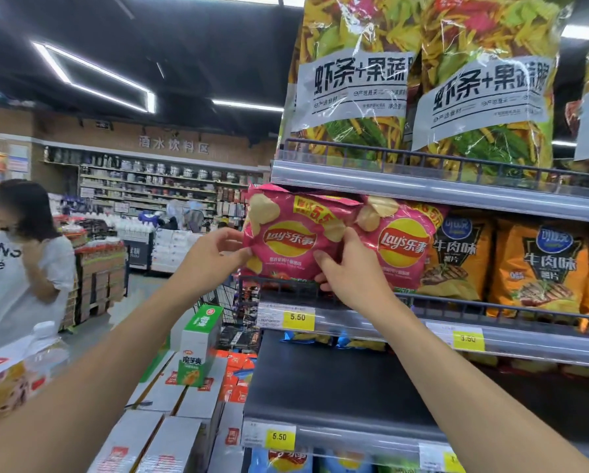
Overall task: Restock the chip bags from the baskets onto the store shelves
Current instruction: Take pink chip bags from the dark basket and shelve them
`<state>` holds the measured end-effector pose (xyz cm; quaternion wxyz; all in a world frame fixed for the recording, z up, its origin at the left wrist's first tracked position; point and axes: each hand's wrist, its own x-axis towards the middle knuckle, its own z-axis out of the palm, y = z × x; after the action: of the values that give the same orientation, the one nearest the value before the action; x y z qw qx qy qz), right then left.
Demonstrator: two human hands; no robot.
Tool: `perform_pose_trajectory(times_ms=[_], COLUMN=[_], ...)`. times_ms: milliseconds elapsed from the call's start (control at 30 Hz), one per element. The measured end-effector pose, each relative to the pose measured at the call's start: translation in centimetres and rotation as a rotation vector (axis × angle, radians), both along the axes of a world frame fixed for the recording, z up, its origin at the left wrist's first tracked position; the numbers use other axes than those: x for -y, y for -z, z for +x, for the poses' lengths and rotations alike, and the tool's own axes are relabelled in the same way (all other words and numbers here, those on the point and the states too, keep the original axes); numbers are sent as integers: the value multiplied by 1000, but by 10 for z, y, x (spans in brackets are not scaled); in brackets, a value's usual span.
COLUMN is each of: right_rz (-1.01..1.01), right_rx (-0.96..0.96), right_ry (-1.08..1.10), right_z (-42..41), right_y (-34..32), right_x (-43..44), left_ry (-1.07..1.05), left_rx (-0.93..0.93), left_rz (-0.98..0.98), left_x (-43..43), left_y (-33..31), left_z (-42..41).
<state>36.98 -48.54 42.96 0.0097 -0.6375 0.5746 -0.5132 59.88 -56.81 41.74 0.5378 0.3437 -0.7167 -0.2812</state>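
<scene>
A pink Lay's chip bag (291, 233) stands at the left end of the middle shelf (361, 324), behind its dark wire rail. My left hand (214, 254) pinches the bag's left edge. My right hand (346, 271) grips its lower right corner, thumb on the front. A second pink Lay's bag (400, 245) stands right beside it on the same shelf. No basket is in view.
Orange beef-flavour chip bags (538, 264) fill the shelf to the right. Large shrimp-stick bags (354, 80) stand on the top shelf. The shelf below (337, 387) is dark with blue bags at the back. Stacked cartons (170, 421) sit lower left. A person in white (17, 264) stands at left.
</scene>
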Motion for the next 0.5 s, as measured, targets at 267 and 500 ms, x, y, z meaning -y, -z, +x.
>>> perform_pose_trajectory(times_ms=[267,500], right_rz=[-233,-598], right_rx=[-48,-369], right_ry=[141,278], right_z=[8,17], right_y=[0,-1], right_x=[-6,-17], left_ry=[-133,-222], left_rx=[-52,-26], left_rz=[-180,-730], left_x=[4,-2], left_y=[11,10], left_z=[-3,-10])
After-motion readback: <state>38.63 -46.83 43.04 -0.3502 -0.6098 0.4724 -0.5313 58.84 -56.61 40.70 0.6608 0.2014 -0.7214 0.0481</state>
